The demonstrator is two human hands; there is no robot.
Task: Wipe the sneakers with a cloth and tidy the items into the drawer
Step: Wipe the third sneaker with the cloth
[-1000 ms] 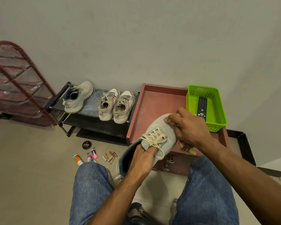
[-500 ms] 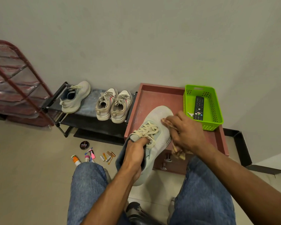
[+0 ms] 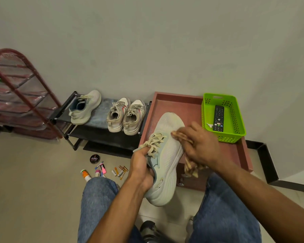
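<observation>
Left hand grip closed around collar of pale grey mesh sneaker, right hand grip clasping tan checked cloth against its side; above red-brown drawer unit's front edge

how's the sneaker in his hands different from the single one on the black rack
The held sneaker is off the ground, gripped at its collar by the left hand while the right hand presses a cloth against it; the rack sneaker rests untouched on the shoe rack. The held one tilts onto its side; the other stands on its sole. Both are pale with cream laces.

Three sneakers sit on the black rack; small items litter the floor.
</observation>
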